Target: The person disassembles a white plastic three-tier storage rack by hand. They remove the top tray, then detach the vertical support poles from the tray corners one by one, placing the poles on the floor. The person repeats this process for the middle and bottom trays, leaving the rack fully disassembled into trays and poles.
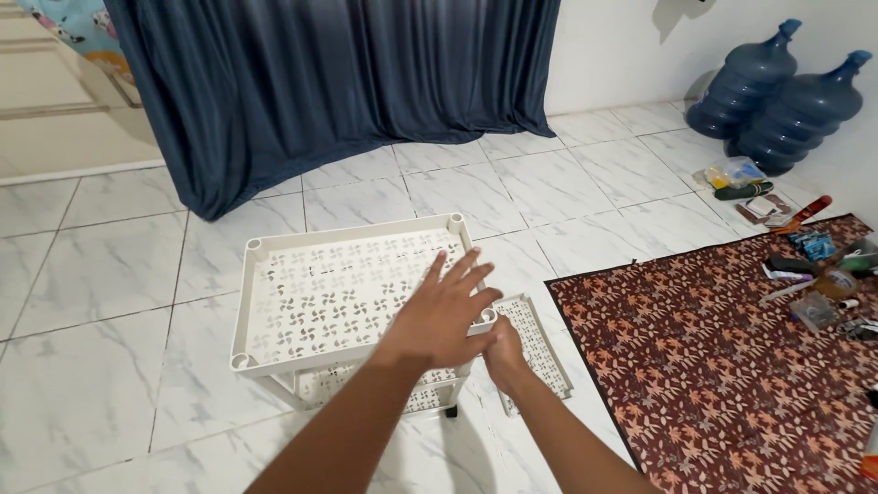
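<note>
Head view, one frame. We are looking down at a white plastic rack (338, 293) standing on the tiled floor (101, 265) at centre frame. Its top tray has a pierced pinwheel pattern and round sockets at the corners; a lower tier is showing beneath it.

Left hand (444, 311): we are seeing it spread flat, fingers splayed and open, lying over the right end of the top tray near the lower-right corner socket. It is gripping nothing; the palm seems to be touching the tray, though we cannot tell for certain.

Right hand (503, 352): it is curled closed just below that same corner, at the rack's corner post. Its grip is partly hidden by the left hand, so we cannot tell exactly what it is closing on.

A second loose perforated tray (540, 352) is lying flat on the floor just right of the rack, touching the edge of a dark red patterned mat (732, 366) in the lower right. Small items are scattered along the mat's far right edge. Two blue water jugs (768, 96) are standing at upper right; a dark blue curtain (338, 82) is hanging across the top.
</note>
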